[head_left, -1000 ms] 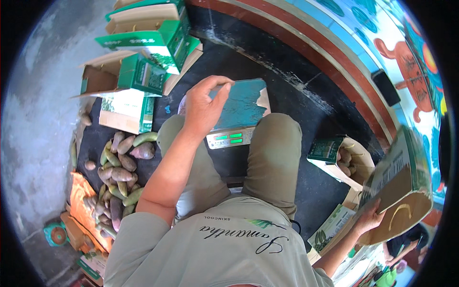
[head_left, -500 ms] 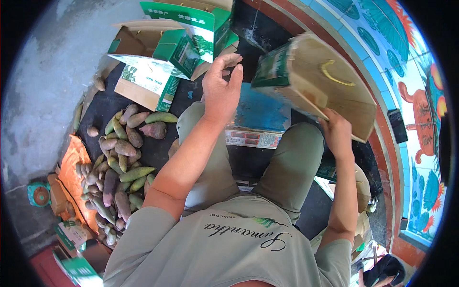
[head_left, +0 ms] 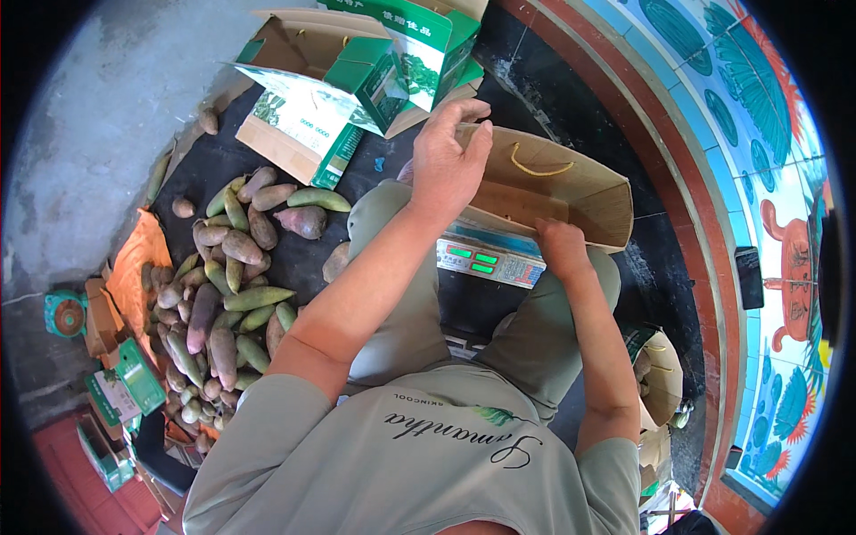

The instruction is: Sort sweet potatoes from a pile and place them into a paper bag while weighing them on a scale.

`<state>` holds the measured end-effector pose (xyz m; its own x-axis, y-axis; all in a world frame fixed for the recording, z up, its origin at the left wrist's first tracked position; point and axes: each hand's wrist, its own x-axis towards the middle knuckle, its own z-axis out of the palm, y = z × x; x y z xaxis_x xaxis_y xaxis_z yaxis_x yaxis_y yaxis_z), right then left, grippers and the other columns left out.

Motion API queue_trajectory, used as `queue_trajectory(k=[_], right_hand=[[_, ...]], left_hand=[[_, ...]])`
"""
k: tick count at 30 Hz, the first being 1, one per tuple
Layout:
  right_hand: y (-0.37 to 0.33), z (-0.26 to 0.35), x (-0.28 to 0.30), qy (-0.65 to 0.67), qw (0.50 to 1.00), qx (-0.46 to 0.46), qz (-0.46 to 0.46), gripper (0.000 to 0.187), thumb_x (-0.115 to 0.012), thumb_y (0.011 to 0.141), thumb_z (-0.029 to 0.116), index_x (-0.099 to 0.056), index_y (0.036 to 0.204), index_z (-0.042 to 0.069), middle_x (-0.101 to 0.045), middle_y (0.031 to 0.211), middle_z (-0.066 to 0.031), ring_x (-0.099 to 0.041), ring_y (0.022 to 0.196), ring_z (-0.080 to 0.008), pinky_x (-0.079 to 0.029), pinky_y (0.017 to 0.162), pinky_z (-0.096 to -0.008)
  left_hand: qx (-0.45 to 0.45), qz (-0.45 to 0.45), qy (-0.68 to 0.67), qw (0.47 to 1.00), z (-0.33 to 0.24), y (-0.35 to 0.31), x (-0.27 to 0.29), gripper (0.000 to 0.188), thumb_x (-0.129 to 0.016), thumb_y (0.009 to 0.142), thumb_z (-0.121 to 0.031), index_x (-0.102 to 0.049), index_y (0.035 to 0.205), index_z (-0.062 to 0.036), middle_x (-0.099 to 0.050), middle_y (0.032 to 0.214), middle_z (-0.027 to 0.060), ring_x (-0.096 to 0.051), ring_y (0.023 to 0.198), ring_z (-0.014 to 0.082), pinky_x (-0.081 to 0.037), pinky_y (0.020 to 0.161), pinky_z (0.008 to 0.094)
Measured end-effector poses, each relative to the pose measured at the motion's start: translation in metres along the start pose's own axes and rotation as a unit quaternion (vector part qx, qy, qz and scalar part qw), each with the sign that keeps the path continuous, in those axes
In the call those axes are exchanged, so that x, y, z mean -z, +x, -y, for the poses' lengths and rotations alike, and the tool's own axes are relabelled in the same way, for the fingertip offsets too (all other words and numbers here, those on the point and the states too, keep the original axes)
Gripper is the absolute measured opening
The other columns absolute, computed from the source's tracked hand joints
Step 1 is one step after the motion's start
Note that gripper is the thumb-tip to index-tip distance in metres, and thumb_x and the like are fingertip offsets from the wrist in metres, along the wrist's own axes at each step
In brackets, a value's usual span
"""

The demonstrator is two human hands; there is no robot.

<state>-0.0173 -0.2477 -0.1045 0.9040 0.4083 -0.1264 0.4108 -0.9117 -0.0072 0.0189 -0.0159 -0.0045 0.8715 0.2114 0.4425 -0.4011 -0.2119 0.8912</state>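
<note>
While I watch from the head view, the biggest thing in play is the open brown cardboard box [head_left: 571, 192] with a yellow cord handle, lying on its side across the digital scale [head_left: 489, 259] just ahead of my knees. Both hands are on that box, apart from each other: my left hand [head_left: 450, 160] is hooked over the left end of its upper rim, fingers curled down on the edge, and my right hand [head_left: 560, 250] presses on the lower flap close to the scale's green display. Whether the right hand's fingers pinch the flap or only rest on it I cannot tell. To do this step well, I judge the box should be settled square on the platform, with no flap hanging over the display and no weight from either hand left on it when the reading is taken. I would ease the left hand's pull first, since that rim looks thin and could buckle, then slide the right hand clear of the readout. Beyond my left hand stand the green and white cartons [head_left: 357, 71], stacked and partly open. Left of my left forearm, well apart from the box, lies the pile of sweet potatoes [head_left: 232, 285] on a dark mat, purple-brown and green ones mixed.
</note>
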Motion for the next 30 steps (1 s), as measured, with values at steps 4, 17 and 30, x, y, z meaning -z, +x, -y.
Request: queue_trajectory(k=[4, 17, 30], right_hand=[[-0.002, -0.007, 0.003, -0.024, 0.999, 0.009, 0.021, 0.009, -0.061, 0.075, 0.014, -0.058, 0.081, 0.008, -0.062, 0.078, -0.0117, -0.062, 0.076, -0.0296, -0.050, 0.064, -0.0405], [-0.016, -0.005, 0.001, -0.002, 1.000, -0.026, -0.009, 0.012, -0.061, 0.075, 0.018, -0.059, 0.084, 0.009, -0.064, 0.082, -0.0094, -0.063, 0.082, -0.0257, -0.049, 0.071, -0.0384], [-0.020, 0.004, 0.004, 0.045, 0.995, -0.009, -0.088, 0.016, -0.061, 0.075, 0.020, -0.061, 0.085, 0.008, -0.063, 0.084, -0.0077, -0.061, 0.085, -0.0246, -0.045, 0.076, -0.0373]], left_hand=[[0.022, 0.014, 0.026, 0.999, -0.004, -0.001, 0.001, 0.016, -0.057, 0.083, -0.006, -0.061, 0.099, -0.0018, -0.065, 0.095, 0.0071, -0.060, 0.088, 0.0137, -0.045, 0.076, 0.0265], [0.043, 0.024, -0.009, 0.999, 0.000, -0.004, -0.010, 0.015, -0.059, 0.080, -0.005, -0.062, 0.094, 0.0003, -0.065, 0.089, 0.0102, -0.061, 0.084, 0.0152, -0.046, 0.076, 0.0267], [0.064, 0.058, 0.005, 0.996, 0.008, -0.007, -0.014, 0.015, -0.058, 0.083, -0.008, -0.064, 0.096, -0.0035, -0.063, 0.093, 0.0058, -0.056, 0.085, 0.0109, -0.043, 0.071, 0.0239]])
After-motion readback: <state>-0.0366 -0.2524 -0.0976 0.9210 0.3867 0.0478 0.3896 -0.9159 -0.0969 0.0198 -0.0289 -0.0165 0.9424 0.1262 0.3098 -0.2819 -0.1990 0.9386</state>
